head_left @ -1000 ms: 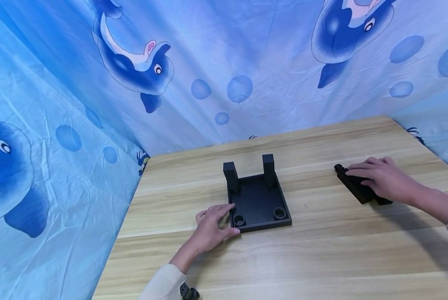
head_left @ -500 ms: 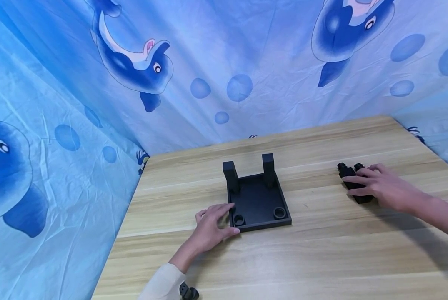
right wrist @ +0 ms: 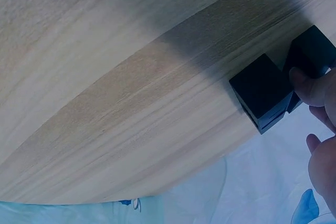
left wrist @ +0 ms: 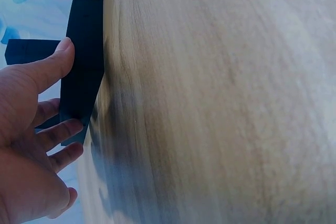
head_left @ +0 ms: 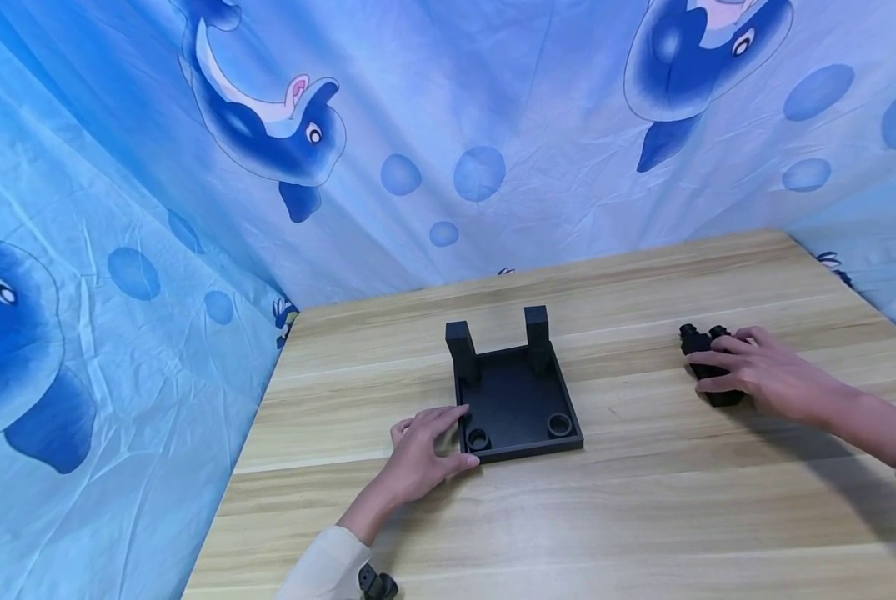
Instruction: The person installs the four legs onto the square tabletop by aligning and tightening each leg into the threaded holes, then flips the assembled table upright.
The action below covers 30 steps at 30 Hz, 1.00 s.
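A black square tabletop [head_left: 513, 404] lies upside down with its rim up. Two black table legs stand upright in its far corners, and two round sockets [head_left: 559, 426] occupy the near ones. My left hand [head_left: 421, 454] grips the near left corner, thumb on the front edge and a finger on the left side. Off to the right, my right hand [head_left: 778, 379] holds two loose black legs side by side, their threaded ends [head_left: 688, 331] pointing away. In the right wrist view their square ends, a nearer leg [right wrist: 262, 87] and a farther leg [right wrist: 312, 51], show beside the thumb.
Everything rests on a wood-grain table [head_left: 628, 500]. A blue curtain [head_left: 417, 100] printed with dolphins hangs behind the far edge and along the left side.
My right hand has drawn the two loose legs together, so they now lie evenly side by side and point more directly away. The left hand and tabletop have not moved.
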Each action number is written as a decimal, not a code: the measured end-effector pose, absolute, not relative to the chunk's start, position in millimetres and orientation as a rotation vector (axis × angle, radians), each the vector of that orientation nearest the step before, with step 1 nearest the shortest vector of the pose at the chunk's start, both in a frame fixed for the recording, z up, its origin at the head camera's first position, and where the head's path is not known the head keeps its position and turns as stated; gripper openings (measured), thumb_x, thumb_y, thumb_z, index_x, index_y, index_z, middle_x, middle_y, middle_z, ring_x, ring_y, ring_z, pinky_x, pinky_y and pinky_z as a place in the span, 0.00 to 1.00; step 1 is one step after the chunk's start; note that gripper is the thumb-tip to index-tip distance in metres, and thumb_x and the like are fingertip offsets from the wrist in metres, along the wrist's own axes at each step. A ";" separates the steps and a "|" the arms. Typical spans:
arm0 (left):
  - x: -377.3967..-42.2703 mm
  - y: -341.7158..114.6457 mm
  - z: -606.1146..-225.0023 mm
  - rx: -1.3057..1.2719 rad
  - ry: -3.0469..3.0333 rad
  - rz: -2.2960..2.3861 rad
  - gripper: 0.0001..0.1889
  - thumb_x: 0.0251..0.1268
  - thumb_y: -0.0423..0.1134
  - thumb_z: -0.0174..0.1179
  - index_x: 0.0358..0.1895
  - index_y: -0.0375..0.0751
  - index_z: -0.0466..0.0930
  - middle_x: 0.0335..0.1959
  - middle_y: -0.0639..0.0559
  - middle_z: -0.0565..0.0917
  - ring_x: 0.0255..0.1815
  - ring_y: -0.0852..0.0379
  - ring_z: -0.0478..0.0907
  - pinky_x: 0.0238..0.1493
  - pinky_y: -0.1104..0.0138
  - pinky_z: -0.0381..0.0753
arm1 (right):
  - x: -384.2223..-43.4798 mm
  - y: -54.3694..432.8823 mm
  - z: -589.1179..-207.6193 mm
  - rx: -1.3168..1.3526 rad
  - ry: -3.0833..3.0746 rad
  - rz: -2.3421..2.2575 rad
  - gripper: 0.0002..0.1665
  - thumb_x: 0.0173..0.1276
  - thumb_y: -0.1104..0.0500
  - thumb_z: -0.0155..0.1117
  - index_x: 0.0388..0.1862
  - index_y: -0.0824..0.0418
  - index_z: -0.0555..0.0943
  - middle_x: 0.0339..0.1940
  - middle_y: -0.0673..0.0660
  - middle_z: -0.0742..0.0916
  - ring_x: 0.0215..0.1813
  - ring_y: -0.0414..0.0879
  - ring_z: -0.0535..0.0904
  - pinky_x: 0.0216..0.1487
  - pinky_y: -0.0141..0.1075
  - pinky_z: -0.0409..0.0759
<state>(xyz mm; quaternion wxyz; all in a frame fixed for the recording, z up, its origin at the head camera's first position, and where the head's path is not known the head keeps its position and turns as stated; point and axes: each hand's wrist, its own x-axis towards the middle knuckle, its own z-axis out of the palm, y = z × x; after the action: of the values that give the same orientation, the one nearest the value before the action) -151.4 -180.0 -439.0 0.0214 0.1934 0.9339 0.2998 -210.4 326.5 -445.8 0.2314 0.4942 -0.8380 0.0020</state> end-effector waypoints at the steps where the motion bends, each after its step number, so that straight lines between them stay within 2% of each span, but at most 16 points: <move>1: -151.3 -180.1 -438.8 0.598 2.893 0.931 0.38 0.52 0.53 0.71 0.68 0.49 0.70 0.64 0.51 0.73 0.68 0.52 0.65 0.60 0.48 0.48 | -210.9 325.9 -445.6 1.362 -2.294 0.004 0.32 0.42 0.77 0.52 0.39 0.50 0.88 0.52 0.59 0.84 0.49 0.57 0.72 0.42 0.55 0.63; 3: -151.1 -180.1 -438.7 0.600 2.892 0.932 0.38 0.52 0.53 0.71 0.68 0.49 0.70 0.64 0.51 0.73 0.67 0.52 0.65 0.60 0.48 0.48 | -211.6 324.5 -445.5 1.366 -2.273 0.004 0.32 0.51 0.74 0.42 0.40 0.50 0.88 0.51 0.60 0.84 0.49 0.57 0.73 0.42 0.55 0.63; 5: -150.6 -180.0 -438.4 0.602 2.890 0.938 0.38 0.52 0.53 0.71 0.68 0.49 0.70 0.64 0.51 0.74 0.67 0.52 0.65 0.60 0.48 0.48 | -211.7 322.8 -445.0 1.356 -2.263 0.011 0.34 0.54 0.72 0.35 0.41 0.50 0.87 0.51 0.60 0.84 0.48 0.57 0.74 0.42 0.55 0.63; 6: -150.4 -180.0 -438.2 0.602 2.890 0.936 0.38 0.52 0.53 0.71 0.68 0.49 0.70 0.64 0.51 0.73 0.67 0.52 0.65 0.60 0.48 0.48 | -211.3 321.9 -444.7 1.345 -2.266 0.020 0.34 0.54 0.72 0.36 0.42 0.50 0.87 0.51 0.60 0.84 0.48 0.57 0.73 0.42 0.55 0.63; 7: -150.3 -180.0 -438.4 0.603 2.890 0.939 0.38 0.52 0.53 0.71 0.68 0.49 0.70 0.64 0.51 0.74 0.67 0.52 0.65 0.60 0.48 0.48 | -210.8 320.8 -444.3 1.329 -2.271 0.029 0.34 0.52 0.73 0.38 0.43 0.50 0.87 0.51 0.60 0.84 0.48 0.57 0.73 0.42 0.54 0.63; 9: -150.2 -180.1 -438.5 0.605 2.889 0.941 0.38 0.52 0.53 0.71 0.68 0.50 0.70 0.64 0.51 0.74 0.68 0.52 0.65 0.60 0.48 0.48 | -209.2 318.1 -442.6 1.291 -2.297 0.069 0.35 0.43 0.76 0.47 0.45 0.51 0.87 0.51 0.60 0.84 0.47 0.56 0.73 0.42 0.53 0.62; 12: -150.2 -180.2 -438.3 0.602 2.889 0.939 0.38 0.52 0.53 0.71 0.68 0.50 0.70 0.64 0.51 0.73 0.68 0.52 0.64 0.60 0.49 0.48 | -206.5 311.8 -436.5 1.238 -2.337 0.151 0.41 0.31 0.80 0.56 0.47 0.53 0.86 0.51 0.60 0.84 0.47 0.54 0.72 0.43 0.52 0.61; 15: -150.2 -180.3 -437.6 0.605 2.892 0.941 0.37 0.53 0.53 0.71 0.68 0.50 0.70 0.64 0.51 0.74 0.68 0.52 0.64 0.60 0.48 0.48 | -205.5 303.9 -428.5 1.207 -2.351 0.214 0.42 0.28 0.80 0.62 0.49 0.56 0.85 0.49 0.59 0.85 0.48 0.53 0.74 0.43 0.51 0.61; 18: -150.1 -180.4 -437.4 0.602 2.892 0.944 0.37 0.52 0.52 0.71 0.68 0.49 0.70 0.64 0.51 0.74 0.68 0.52 0.64 0.60 0.48 0.47 | -203.1 294.2 -419.3 1.151 -2.375 0.321 0.40 0.32 0.79 0.68 0.50 0.56 0.84 0.48 0.55 0.86 0.46 0.48 0.75 0.44 0.47 0.62; 21: -149.9 -180.5 -437.8 0.599 2.892 0.946 0.38 0.52 0.52 0.71 0.68 0.49 0.70 0.64 0.51 0.73 0.68 0.52 0.64 0.60 0.49 0.47 | -197.9 283.0 -407.9 1.040 -2.471 0.568 0.36 0.40 0.76 0.75 0.52 0.55 0.84 0.44 0.49 0.86 0.44 0.41 0.76 0.43 0.38 0.63; 24: -149.8 -180.8 -438.6 0.603 2.891 0.949 0.38 0.53 0.53 0.71 0.68 0.49 0.70 0.64 0.51 0.74 0.68 0.52 0.65 0.60 0.49 0.48 | -192.0 273.7 -394.4 0.857 -2.621 0.934 0.30 0.51 0.68 0.75 0.55 0.55 0.82 0.42 0.47 0.85 0.43 0.34 0.75 0.38 0.31 0.67; 27: -149.6 -181.0 -438.8 0.605 2.890 0.954 0.38 0.53 0.53 0.71 0.68 0.49 0.70 0.64 0.51 0.74 0.68 0.52 0.65 0.60 0.49 0.48 | -188.0 267.4 -381.6 0.644 -2.743 1.206 0.25 0.61 0.61 0.71 0.58 0.58 0.81 0.44 0.50 0.85 0.45 0.30 0.74 0.37 0.30 0.72; 30: -149.5 -180.9 -438.0 0.601 2.889 0.961 0.38 0.53 0.53 0.70 0.68 0.50 0.70 0.64 0.52 0.73 0.68 0.53 0.65 0.60 0.49 0.47 | -186.6 263.7 -371.8 0.474 -2.840 1.320 0.28 0.63 0.54 0.69 0.62 0.60 0.78 0.53 0.58 0.84 0.48 0.33 0.75 0.41 0.31 0.75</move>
<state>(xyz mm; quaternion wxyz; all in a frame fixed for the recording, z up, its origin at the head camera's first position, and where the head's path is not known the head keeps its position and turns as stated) -149.5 -180.9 -438.0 0.0191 0.1936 0.9307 0.3097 -186.6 263.7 -371.8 -0.0128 0.1498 -0.8965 0.4168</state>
